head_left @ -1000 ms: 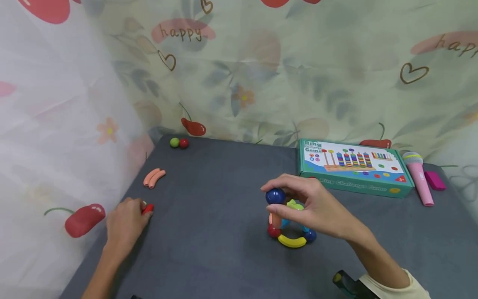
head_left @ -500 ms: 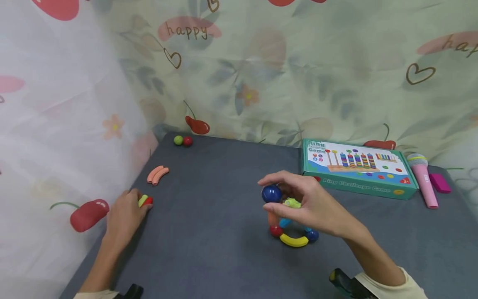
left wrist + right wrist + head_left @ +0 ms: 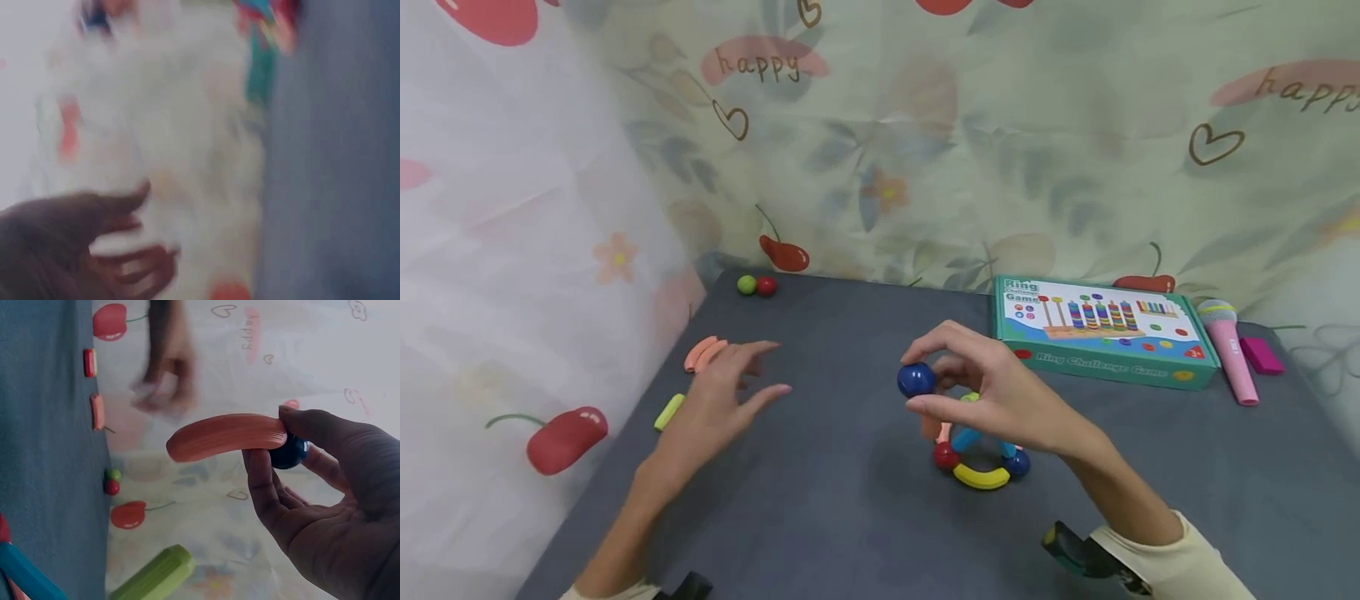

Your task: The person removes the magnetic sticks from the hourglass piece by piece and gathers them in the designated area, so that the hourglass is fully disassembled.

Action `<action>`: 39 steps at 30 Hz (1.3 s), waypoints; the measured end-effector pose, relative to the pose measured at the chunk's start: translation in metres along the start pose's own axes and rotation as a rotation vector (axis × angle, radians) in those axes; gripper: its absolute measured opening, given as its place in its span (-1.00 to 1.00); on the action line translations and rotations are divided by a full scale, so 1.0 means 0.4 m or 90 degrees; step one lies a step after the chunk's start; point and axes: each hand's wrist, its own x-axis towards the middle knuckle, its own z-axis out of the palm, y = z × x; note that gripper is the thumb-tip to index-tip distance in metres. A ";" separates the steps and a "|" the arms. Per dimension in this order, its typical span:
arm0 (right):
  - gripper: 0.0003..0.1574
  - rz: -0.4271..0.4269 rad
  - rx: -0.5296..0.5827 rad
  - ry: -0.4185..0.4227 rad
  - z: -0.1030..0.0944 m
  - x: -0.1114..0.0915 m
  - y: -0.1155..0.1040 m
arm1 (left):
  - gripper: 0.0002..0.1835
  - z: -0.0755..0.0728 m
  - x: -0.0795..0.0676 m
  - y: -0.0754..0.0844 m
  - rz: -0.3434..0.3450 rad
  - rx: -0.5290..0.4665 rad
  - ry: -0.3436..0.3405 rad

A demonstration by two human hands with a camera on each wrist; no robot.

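My right hand (image 3: 1000,392) pinches a dark blue ball (image 3: 916,380) between thumb and fingers. From the ball juts a curved orange stick (image 3: 225,436), its far end free in the right wrist view. Below and behind that hand stands a frame of sticks and balls, with a red ball (image 3: 946,455), a yellow curved stick (image 3: 981,477), a second blue ball (image 3: 1017,463) and a light blue stick (image 3: 966,439). My left hand (image 3: 711,412) is over the left of the table, fingers spread and holding nothing; it is blurred in the left wrist view.
Beside the left hand lie a yellow-green stick (image 3: 668,412) and two curved pink sticks (image 3: 700,353). A green ball (image 3: 747,285) and a red ball (image 3: 766,286) sit at the back left. A game box (image 3: 1105,367), pink microphone (image 3: 1232,358) and magenta block (image 3: 1262,356) are back right.
My left hand has let go of the red and yellow-green sticks, lifted and moved right, its fingers spreading. My right hand has shifted slightly left and up, still holding the blue ball.
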 end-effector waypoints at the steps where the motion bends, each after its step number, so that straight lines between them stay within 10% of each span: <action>1: -0.57 0.003 0.006 -0.005 0.001 0.003 0.002 | -0.36 0.005 0.011 0.046 0.036 -0.048 -0.024; 5: -0.56 0.040 0.012 0.011 0.008 0.015 0.006 | -0.33 0.034 0.039 0.196 0.142 -0.203 -0.087; 10: -0.49 0.057 0.011 0.048 0.023 0.028 0.008 | -0.30 0.065 0.046 0.258 0.110 -0.319 -0.152; 29: -0.54 0.000 -0.216 0.032 -0.007 0.070 -0.006 | -0.77 0.083 -0.009 0.198 0.010 -0.326 -0.048; 39: -0.62 0.074 -0.539 -0.088 -0.032 0.235 -0.015 | -0.82 0.077 -0.029 0.099 -0.006 -0.040 0.061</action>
